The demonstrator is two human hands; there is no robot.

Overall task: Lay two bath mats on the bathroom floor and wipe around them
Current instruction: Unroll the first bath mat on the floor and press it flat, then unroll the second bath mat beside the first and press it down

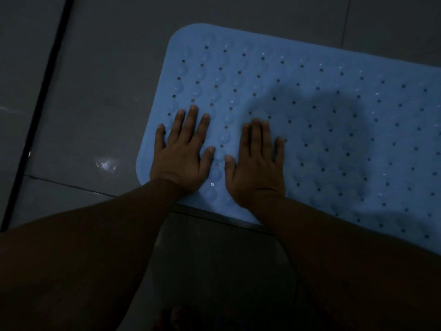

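Left hand [182, 154], right hand [256, 161] flat on mat [322, 96]

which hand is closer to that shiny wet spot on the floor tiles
Left. The left hand lies flat at the blue mat's end nearest the wet spot; the right hand lies farther in.

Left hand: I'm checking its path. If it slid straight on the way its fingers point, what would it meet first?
Only more blue mat. The left hand lies flat on it, and nothing else shows ahead before bare floor.
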